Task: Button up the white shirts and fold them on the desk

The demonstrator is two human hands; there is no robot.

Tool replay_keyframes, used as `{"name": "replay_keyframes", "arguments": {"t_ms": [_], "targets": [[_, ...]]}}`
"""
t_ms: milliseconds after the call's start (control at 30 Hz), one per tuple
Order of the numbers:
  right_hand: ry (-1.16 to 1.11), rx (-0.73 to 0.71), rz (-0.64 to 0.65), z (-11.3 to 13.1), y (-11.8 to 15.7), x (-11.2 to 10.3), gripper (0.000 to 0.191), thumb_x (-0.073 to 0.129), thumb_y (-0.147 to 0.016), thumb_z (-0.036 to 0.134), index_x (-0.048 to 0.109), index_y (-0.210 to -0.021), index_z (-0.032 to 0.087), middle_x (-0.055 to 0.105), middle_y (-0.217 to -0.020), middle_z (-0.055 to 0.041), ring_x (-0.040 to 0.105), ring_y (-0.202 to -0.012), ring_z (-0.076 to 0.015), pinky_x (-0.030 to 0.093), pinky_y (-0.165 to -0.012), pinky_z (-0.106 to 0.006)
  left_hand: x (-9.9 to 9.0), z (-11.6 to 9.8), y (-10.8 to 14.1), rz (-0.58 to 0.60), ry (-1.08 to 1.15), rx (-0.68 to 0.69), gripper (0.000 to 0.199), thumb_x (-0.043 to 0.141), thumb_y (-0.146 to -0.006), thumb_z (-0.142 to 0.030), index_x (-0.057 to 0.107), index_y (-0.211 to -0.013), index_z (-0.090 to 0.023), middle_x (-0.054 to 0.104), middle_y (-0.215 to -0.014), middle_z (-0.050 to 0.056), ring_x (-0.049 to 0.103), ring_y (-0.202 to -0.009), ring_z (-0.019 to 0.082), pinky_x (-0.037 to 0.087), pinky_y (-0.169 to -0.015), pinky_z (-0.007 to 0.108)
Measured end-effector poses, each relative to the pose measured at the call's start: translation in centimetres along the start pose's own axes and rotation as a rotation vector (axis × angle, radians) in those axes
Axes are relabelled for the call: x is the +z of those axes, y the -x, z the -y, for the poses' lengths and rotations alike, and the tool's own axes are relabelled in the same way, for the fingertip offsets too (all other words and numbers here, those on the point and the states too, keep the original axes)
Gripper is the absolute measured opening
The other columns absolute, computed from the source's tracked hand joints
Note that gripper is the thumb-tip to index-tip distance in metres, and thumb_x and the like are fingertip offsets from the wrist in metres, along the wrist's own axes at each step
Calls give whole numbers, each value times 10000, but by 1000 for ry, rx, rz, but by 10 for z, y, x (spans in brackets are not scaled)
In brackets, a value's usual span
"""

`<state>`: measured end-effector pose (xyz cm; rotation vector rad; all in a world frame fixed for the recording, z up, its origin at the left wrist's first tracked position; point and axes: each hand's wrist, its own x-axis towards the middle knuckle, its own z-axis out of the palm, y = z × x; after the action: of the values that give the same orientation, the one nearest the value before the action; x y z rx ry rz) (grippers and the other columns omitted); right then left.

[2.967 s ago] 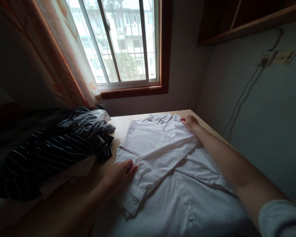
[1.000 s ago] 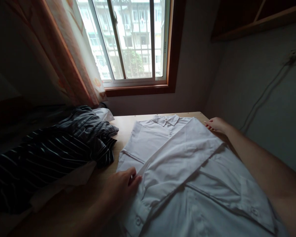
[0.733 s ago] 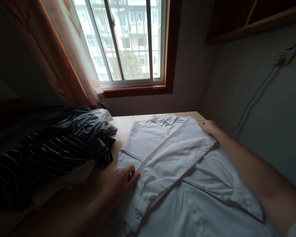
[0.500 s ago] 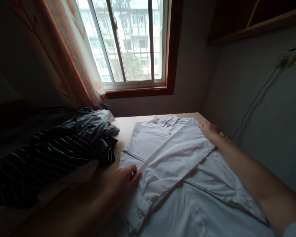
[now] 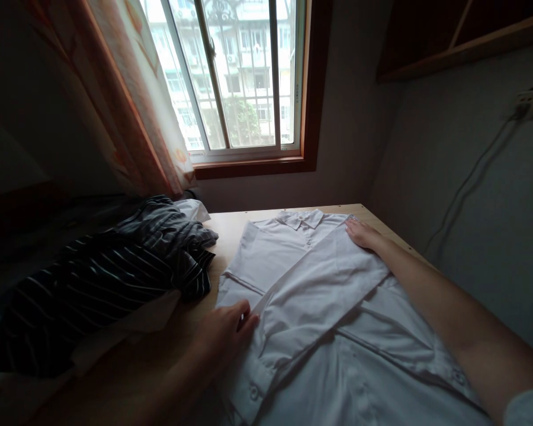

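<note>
A white button-up shirt (image 5: 266, 254) lies spread on a light wooden table, its collar toward the window. One sleeve (image 5: 320, 278) is folded diagonally across the front, and its buttoned cuff rests at the lower left. My left hand (image 5: 233, 322) is at the sleeve's left edge, with thumb and forefinger closed on the cloth; the other fingers are partly hidden. At the far right shoulder, my right hand (image 5: 362, 232) lies flat on the fabric, fingers stretched out.
Dark striped clothing (image 5: 106, 272) is heaped on the left, with white cloth under it. The table (image 5: 231, 222) ends near the wall below a window (image 5: 244, 77). A curtain (image 5: 151, 118) hangs at left; a cable (image 5: 466, 171) runs down the right wall.
My right hand has shifted left and inward from the shirt's outer shoulder edge and now lies flatter on the cloth. My left hand stays nearly in place. The view has shifted slightly.
</note>
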<state>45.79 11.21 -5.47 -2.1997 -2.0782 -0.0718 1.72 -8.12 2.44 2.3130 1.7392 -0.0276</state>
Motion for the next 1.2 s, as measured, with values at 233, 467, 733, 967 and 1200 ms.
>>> {"name": "replay_keyframes", "arguments": {"t_ms": [233, 467, 733, 967, 1200], "targets": [[-33, 178, 13, 7, -18, 9, 593, 266, -988, 441, 394, -1477, 130, 316, -1574, -162, 291, -1455, -269, 257, -1167, -452, 0, 0, 0, 40, -14, 18, 251, 420, -936, -374, 575, -814, -218, 682, -767, 45, 646, -784, 235, 312, -615, 290], [-64, 271, -5, 12, -24, 10, 662, 231, -966, 545, 382, -1493, 174, 299, -1584, -151, 271, -1460, -273, 253, -1151, -510, 4, 3, -2, 58, -10, 23, 250, 408, -936, -380, 578, -843, -222, 690, -782, 43, 645, -797, 230, 325, -629, 293], [-20, 234, -256, 31, -5, 0, 493, 327, -975, 390, 528, -1363, 164, 448, -1494, -149, 329, -1413, -278, 151, -1150, -593, 2, 3, 0, -5, -21, 31, 269, 436, -930, -392, 581, -789, -214, 662, -731, 29, 607, -715, 202, 263, -587, 283], [-68, -195, -251, 88, 50, -33, 510, 390, -982, 400, 538, -1370, 105, 483, -1470, -163, 390, -1394, -276, 244, -1176, -442, 4, 8, 0, -68, 17, 77, 349, 395, -953, -405, 616, -777, -201, 660, -725, 40, 591, -688, 184, 257, -583, 282], [-215, -625, -111, 177, 135, -34, 489, 366, -991, 383, 538, -1397, 170, 520, -1450, -104, 451, -1364, -212, 324, -1154, -381, -2, 7, -2, -78, -72, 28, 422, 296, -1004, -381, 621, -810, -194, 709, -824, 72, 643, -759, 200, 311, -612, 284]]}}
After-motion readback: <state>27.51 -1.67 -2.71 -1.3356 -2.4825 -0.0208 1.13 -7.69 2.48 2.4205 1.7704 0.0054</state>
